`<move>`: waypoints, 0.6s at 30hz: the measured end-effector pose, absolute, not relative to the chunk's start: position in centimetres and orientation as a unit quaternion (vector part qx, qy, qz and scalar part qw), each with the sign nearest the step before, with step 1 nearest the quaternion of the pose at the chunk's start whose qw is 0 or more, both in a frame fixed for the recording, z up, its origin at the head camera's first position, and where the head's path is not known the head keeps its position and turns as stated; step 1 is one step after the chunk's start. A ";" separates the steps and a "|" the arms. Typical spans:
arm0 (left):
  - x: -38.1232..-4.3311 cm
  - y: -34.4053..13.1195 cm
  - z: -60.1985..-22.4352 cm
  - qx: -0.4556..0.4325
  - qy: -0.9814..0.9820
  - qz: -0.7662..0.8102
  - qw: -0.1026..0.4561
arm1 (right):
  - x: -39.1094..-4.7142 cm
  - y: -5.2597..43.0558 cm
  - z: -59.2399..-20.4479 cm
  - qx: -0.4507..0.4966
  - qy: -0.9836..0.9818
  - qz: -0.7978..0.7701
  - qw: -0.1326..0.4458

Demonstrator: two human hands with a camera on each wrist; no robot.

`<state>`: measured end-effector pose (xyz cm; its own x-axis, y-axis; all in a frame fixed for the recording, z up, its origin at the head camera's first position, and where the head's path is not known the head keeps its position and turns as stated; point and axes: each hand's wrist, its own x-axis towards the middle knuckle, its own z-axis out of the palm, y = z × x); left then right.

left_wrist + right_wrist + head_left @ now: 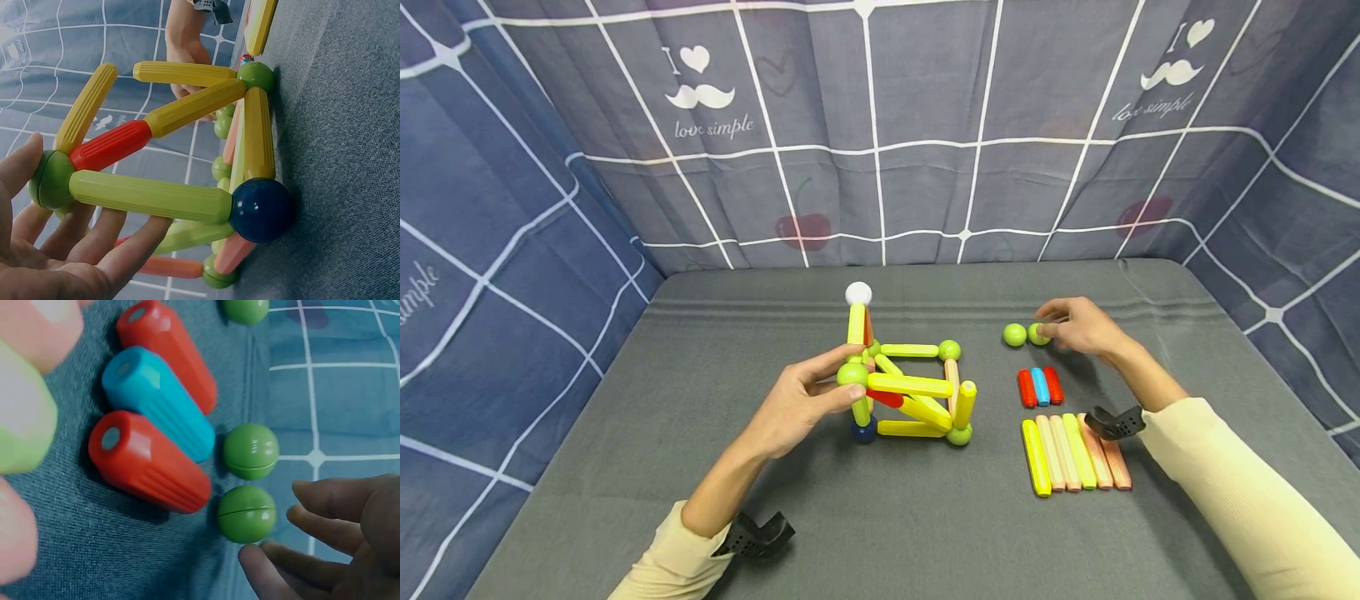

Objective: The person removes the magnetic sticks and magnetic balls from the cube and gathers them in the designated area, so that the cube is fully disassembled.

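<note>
A frame of magnetic sticks and balls (910,385) stands mid-table, with a dark blue ball (262,210) and green balls at its lower corners. My left hand (801,398) pinches the green ball (53,179) at its upper near-left corner, fingers lying behind the light green stick (150,197). A yellow stick (910,384) juts right from that ball. Over on the right, my right hand (1081,327) reaches to a loose green ball (246,514), its fingertips (253,555) spread right beside it. A second green ball (250,451) lies alongside.
Two short red sticks and a blue one (1040,387) lie below the loose balls. Nearer me is a row of longer yellow, pale green and orange sticks (1078,454). A white ball (858,293) tops the frame's far-left upright. A checked curtain (925,192) hangs behind the table.
</note>
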<state>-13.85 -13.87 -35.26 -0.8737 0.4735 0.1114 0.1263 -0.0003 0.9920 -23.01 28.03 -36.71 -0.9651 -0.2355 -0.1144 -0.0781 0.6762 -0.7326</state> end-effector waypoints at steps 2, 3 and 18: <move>-13.9 -13.9 -35.3 0.215 0.697 0.672 0.128 | -22.5 27.9 -36.3 -0.088 0.911 -0.393 0.085; -13.9 -13.9 -35.3 0.215 0.697 0.672 0.128 | -22.1 27.9 -36.1 -0.090 0.912 -0.392 0.078; -13.9 -13.7 -35.3 0.213 0.707 0.663 0.127 | -14.8 20.8 -34.6 -0.195 0.834 -0.482 0.185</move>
<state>-13.92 -13.73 -35.31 -0.8775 0.4686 0.1025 0.1325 0.0316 0.9907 -14.83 20.79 -34.64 -0.8558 -0.5033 -0.1197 -0.1474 0.4589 -0.8762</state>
